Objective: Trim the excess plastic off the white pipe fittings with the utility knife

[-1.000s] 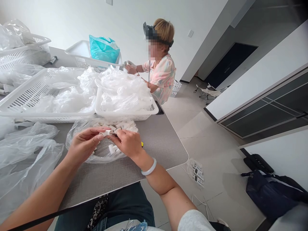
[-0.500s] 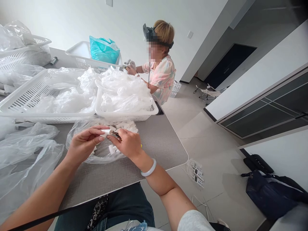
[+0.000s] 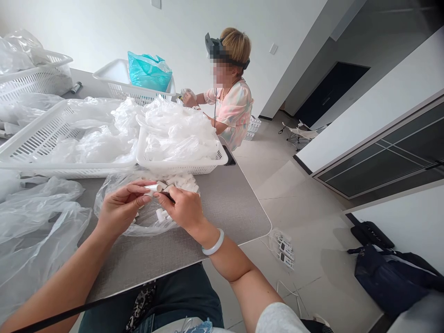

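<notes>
Left hand (image 3: 121, 208) clamping white tube (image 3: 153, 188) between fingers; right hand (image 3: 183, 209) pinching dark-tipped tool (image 3: 168, 196) just beside it, over clear plastic bag (image 3: 111, 194) on grey desk (image 3: 222, 217).

The white tube (image 3: 154, 188) looks like smooth, matt plastic, and the bag (image 3: 149, 226) beneath it is thin, clear, glossy plastic film. The basket (image 3: 180, 167) is smooth white moulded plastic, while the tabletop (image 3: 229, 208) is matt grey with a fine, slightly rough grain.
</notes>
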The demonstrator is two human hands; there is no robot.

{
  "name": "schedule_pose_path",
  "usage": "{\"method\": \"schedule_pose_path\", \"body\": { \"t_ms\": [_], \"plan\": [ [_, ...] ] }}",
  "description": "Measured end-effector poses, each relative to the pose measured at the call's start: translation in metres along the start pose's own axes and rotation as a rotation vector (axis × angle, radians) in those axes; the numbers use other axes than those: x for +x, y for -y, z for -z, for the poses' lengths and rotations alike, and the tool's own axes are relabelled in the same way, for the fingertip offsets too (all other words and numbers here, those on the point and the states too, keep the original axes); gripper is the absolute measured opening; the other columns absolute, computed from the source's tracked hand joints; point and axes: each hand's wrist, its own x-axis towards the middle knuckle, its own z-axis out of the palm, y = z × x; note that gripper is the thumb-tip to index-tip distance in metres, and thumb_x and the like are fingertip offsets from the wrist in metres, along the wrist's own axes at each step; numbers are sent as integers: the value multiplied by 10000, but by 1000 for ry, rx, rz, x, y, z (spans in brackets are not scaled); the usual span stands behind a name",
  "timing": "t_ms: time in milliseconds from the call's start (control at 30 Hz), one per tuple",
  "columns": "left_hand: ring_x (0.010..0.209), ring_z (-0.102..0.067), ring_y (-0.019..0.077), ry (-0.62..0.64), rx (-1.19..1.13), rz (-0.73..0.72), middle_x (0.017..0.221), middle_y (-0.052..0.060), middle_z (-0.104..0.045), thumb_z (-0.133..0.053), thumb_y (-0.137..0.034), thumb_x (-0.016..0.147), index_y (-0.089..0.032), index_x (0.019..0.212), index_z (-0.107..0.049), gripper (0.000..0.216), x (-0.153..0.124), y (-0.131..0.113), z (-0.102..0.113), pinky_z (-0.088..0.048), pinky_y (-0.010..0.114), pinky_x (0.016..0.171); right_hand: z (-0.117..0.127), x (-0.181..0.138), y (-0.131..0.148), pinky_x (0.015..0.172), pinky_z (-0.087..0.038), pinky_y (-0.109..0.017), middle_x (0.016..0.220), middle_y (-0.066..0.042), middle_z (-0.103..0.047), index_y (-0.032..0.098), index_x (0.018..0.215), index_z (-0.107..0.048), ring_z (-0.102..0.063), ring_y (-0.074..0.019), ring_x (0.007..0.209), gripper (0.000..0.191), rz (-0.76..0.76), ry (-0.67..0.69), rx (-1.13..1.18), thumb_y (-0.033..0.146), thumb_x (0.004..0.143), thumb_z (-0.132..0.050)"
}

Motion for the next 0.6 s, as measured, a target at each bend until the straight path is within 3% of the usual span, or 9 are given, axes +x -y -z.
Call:
{"method": "schedule_pose_path", "body": {
  "t_ms": [133, 267, 467, 600],
  "plan": [
    [815, -728, 180, 10, -44, 64, 946, 62, -829, -1022, -570, 581, -260, 803, -852, 418, 2, -1, -3, -625, 252, 700, 1, 3, -7, 492, -312, -214, 609, 16, -571, 204, 728, -562, -517, -98, 529, 571, 54, -37, 25, 599, 1118, -426],
    [604, -654, 139, 70, -81, 126, 760, 36, -765, -1002, -623, 598, -235, 850, -855, 486, 2, -2, -5, -604, 265, 602, 0, 6, -12, 521, -320, -206, 648, 15, -561, 202, 787, -567, -527, -104, 571, 548, 133, -41, -25, 636, 1098, -446],
    [573, -636, 160, 103, -37, 212, 609, 21, -677, -956, -624, 671, -196, 1021, -865, 560, 0, 1, 0, -530, 258, 542, -3, 5, -11, 549, -342, -206, 688, 1, -617, 195, 839, -618, -581, -110, 616, 500, 189, 3, -39, 552, 1132, -427],
    [535, -580, 137, 94, -27, 233, 563, -2, -614, -938, -664, 667, -181, 998, -866, 590, -1, 1, 2, -496, 254, 532, -3, 5, -10, 544, -348, -211, 663, 0, -615, 196, 793, -618, -588, -111, 612, 561, 189, -9, -58, 610, 1115, -418]
  ]
}}
